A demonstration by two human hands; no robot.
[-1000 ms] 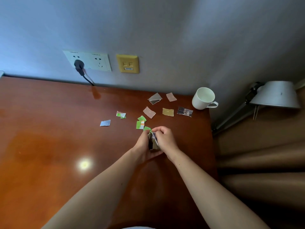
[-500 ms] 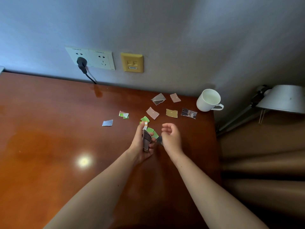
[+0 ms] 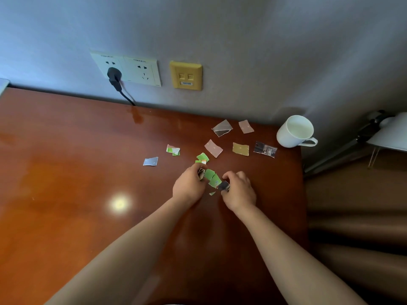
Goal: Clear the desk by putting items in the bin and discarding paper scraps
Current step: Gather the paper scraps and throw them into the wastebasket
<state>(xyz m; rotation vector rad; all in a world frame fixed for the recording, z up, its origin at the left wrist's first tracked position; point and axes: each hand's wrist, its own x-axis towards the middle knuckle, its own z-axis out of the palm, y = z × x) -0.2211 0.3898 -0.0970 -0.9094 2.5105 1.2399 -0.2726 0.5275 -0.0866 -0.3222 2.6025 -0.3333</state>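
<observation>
The left hand (image 3: 189,186) is curled around a small stack of scraps (image 3: 200,172), and the right hand (image 3: 239,190) pinches a dark scrap (image 3: 224,185) between thumb and fingertips. Both are low over the wooden desk (image 3: 66,194), well left of and nearer the person than the white mug (image 3: 294,131). Two green scraps (image 3: 211,176) lie in the gap between the hands, their line running diagonally from the left hand's fingers down toward the right thumb. Whether either hand touches them I cannot tell. A tiny green sliver (image 3: 212,193) sits just below them. Eight more scraps lie loose between the hands and the mug. A photo-like scrap (image 3: 265,149) is just left of the mug, with its long side across the desk. Beyond it to the left are a tan one (image 3: 240,149) and a pink one (image 3: 213,148). A second pink one (image 3: 246,126) and a grey one (image 3: 222,128) lie closer to the wall. Farther from the mug are a green-and-orange piece (image 3: 202,158), a green-and-white piece (image 3: 173,150) and a blue-grey piece (image 3: 150,161), the farthest. On the wall well left of the mug are one white double socket (image 3: 136,70) with one black plug (image 3: 114,75) and one yellow plate (image 3: 186,75). One lamp (image 3: 388,134) stands right of the mug, past the desk edge.
</observation>
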